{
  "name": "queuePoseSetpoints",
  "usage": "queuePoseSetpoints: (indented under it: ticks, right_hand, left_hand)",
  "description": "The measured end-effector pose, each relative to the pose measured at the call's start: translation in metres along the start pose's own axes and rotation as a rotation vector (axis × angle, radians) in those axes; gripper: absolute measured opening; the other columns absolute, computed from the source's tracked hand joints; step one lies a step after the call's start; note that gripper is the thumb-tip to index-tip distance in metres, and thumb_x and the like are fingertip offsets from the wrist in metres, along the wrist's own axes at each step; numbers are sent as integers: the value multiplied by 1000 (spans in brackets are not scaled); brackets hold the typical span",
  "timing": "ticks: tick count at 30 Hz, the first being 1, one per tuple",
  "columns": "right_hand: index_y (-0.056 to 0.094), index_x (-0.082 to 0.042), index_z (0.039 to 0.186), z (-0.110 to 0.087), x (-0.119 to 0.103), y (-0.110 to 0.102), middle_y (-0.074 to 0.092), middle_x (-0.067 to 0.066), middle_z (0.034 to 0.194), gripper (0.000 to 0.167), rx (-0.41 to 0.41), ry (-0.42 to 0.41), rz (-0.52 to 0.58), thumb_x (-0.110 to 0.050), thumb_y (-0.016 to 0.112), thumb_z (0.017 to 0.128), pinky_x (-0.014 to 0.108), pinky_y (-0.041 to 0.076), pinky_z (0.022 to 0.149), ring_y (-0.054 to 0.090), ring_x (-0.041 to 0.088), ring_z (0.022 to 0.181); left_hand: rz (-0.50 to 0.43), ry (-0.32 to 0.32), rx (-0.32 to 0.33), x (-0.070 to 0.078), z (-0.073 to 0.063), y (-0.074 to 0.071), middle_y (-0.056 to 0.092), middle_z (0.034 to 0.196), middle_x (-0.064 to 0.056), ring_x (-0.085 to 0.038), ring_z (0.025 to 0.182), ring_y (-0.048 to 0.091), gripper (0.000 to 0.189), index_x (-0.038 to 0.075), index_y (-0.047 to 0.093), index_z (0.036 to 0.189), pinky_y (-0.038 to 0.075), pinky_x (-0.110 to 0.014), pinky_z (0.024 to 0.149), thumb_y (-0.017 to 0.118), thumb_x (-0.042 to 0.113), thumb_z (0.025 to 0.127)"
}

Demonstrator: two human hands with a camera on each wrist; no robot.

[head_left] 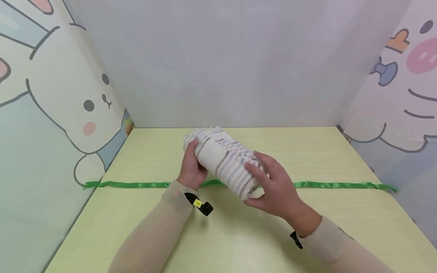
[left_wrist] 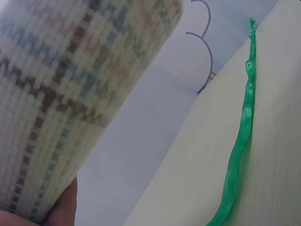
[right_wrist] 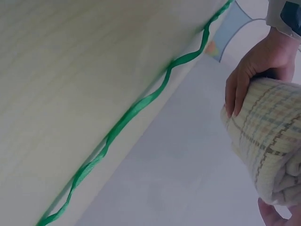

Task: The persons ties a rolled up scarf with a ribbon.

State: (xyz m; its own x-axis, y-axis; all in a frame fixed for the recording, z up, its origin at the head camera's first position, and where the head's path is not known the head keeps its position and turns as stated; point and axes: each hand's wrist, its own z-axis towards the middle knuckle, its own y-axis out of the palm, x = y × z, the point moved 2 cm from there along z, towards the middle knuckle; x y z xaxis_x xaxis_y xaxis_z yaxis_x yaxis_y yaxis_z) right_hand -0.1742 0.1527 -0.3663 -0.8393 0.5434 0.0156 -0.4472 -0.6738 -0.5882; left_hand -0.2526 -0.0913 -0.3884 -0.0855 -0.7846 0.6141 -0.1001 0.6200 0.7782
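A rolled-up towel (head_left: 225,163), white with checked bands in brown, blue and pink, is held in the air above the table, tilted down to the right. Its far left end has a short fringe. My left hand (head_left: 192,168) grips that end, thumb on the near side; the right wrist view shows this hand's fingers (right_wrist: 241,89) wrapped over the roll. At the lower right end my right hand (head_left: 276,189) holds the towel between thumb and spread fingers. The spiral layers of the towel (right_wrist: 282,141) show at the end in the right wrist view.
A green ribbon (head_left: 136,185) runs across the pale yellow table (head_left: 239,242) from side to side, passing behind the hands. A plain grey-white wall (head_left: 218,64) stands at the back. Side panels with a cartoon rabbit (head_left: 68,83) and a pig (head_left: 403,87) flank the table.
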Motion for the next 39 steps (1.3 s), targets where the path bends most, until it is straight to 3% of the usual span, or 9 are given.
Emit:
queuePoseSetpoints:
  ticks: [4,7,10,15,18,22,25,31,39]
  right_hand:
    - [55,-9,137,8,0,-7,47,23,147,74,-61,97,46,-65,60,88,51,58,79,56,39,120]
    - [54,-9,139,16,2,-13,45,19,151,79,-143,218,111,-64,69,85,49,59,79,58,37,122]
    - [48,-11,146,28,12,-17,39,12,157,84,-284,447,248,-58,77,84,51,55,88,52,35,130]
    - [27,-16,159,40,44,-7,29,7,163,94,-543,898,600,-52,78,89,53,49,101,45,34,138]
    - [20,-15,161,39,60,4,32,13,161,91,-675,1035,817,-48,73,95,45,54,95,58,36,126]
    - [19,-14,159,34,64,13,53,24,139,79,-761,1133,1111,-34,68,101,43,60,83,71,37,99]
    - [19,-13,157,29,56,17,63,25,122,79,-767,1156,1212,-25,70,99,48,61,79,73,38,94]
    - [18,-11,155,21,34,23,69,17,111,91,-724,1206,1077,-33,80,91,40,59,80,73,32,92]
    - [17,-8,154,16,19,29,68,16,113,92,-628,1279,1033,-34,79,91,38,59,78,73,30,89]
  left_hand:
    - [-13,9,11,3,0,0,59,140,-6,-21,123,60,53,15,50,144,51,-34,101,65,41,99]
    - [-16,19,10,3,2,0,58,140,-7,-21,123,60,52,15,51,143,51,-34,101,64,40,100]
    - [6,36,12,3,6,1,59,140,-7,-22,123,60,51,14,52,143,50,-34,102,63,40,100]
    - [89,34,20,1,10,4,62,134,-6,-21,119,62,49,14,52,140,52,-33,99,65,38,100]
    - [137,16,24,-3,11,6,64,129,-7,-21,114,65,47,13,54,137,54,-33,95,65,37,99]
    - [194,-3,13,-9,11,9,66,124,-7,-20,108,67,43,12,56,133,57,-33,90,66,37,99]
    - [236,-15,-11,-12,11,10,68,120,-7,-19,103,69,40,12,58,130,57,-33,88,66,36,100]
    - [304,-33,-61,-11,12,12,69,119,-9,-22,104,71,38,11,59,129,58,-36,90,65,36,101]
    - [408,-61,-44,-12,16,12,67,126,-13,-28,111,69,53,13,47,138,57,-39,94,69,41,98]
